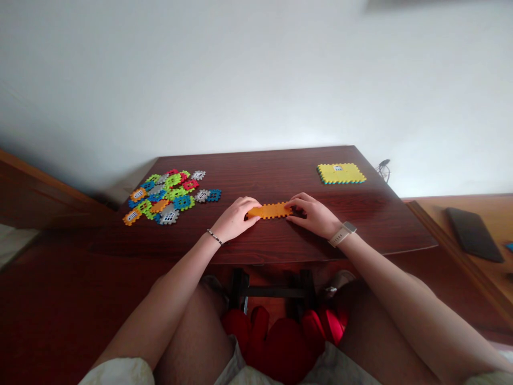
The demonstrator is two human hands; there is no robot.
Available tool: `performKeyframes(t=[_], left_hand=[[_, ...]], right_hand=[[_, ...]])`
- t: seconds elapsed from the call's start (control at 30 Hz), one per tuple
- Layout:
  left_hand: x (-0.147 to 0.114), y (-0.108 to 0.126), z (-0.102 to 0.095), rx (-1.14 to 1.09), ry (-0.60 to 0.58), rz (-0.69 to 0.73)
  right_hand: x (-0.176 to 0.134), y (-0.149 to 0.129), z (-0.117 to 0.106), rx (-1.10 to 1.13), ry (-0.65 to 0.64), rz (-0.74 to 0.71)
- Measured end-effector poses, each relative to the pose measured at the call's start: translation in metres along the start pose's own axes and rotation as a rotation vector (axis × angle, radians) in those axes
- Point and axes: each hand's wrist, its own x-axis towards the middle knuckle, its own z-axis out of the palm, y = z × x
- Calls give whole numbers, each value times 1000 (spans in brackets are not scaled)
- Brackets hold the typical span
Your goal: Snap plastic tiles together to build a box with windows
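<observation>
A short row of orange interlocking tiles (274, 210) with notched edges lies on the dark wood table (256, 171), near its front edge. My left hand (236, 216) pinches the row's left end between thumb and fingers. At the opposite end, my right hand (315, 215) grips the tiles the same way, fingertips on the far edge and thumb on the near one. My fingers hide both ends of the row.
Left on the table is a loose pile of coloured notched tiles (173, 181), some with white window inserts. A yellow notched panel (342, 173) on a teal layer lies at the back right. A dark flat object (473, 234) rests on a wooden surface farther right.
</observation>
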Motion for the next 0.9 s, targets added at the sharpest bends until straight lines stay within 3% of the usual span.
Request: performKeyframes(t=[0.37, 0.6, 0.9], left_hand=[[-15, 5, -1, 37, 15, 26], [-24, 11, 3, 40, 24, 25], [-23, 16, 5, 28, 45, 36]], right_hand=[[4, -11, 1, -46, 4, -128], [4, -12, 4, -5, -54, -143], [5, -10, 15, -82, -31, -173]])
